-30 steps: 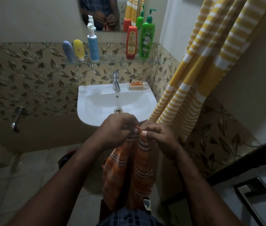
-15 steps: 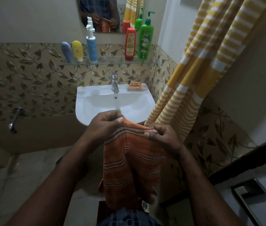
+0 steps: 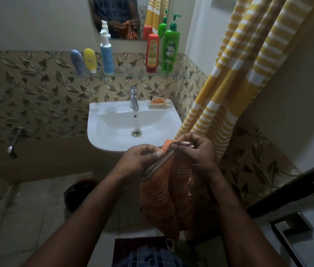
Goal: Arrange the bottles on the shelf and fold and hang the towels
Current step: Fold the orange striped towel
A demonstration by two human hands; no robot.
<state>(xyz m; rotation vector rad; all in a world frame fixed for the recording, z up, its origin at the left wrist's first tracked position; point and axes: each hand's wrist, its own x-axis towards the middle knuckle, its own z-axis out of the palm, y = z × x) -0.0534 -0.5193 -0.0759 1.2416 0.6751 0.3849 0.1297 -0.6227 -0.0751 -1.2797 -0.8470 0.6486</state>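
Orange striped towel (image 3: 162, 201) is held in mid-air in front of the sink (image 3: 112, 135), hanging below the hands in two loose folds. Left hand (image 3: 142, 159) pinches one top edge between thumb and fingers. Right hand (image 3: 197, 151) curls round the bunched edge just beside it. Cloth looks thin, light and limp; likely to sag and twist wherever unsupported. Best grip: top corners, edges matched, then drawn taut. Bottles (image 3: 153, 53) stand on the shelf (image 3: 133, 74) above.
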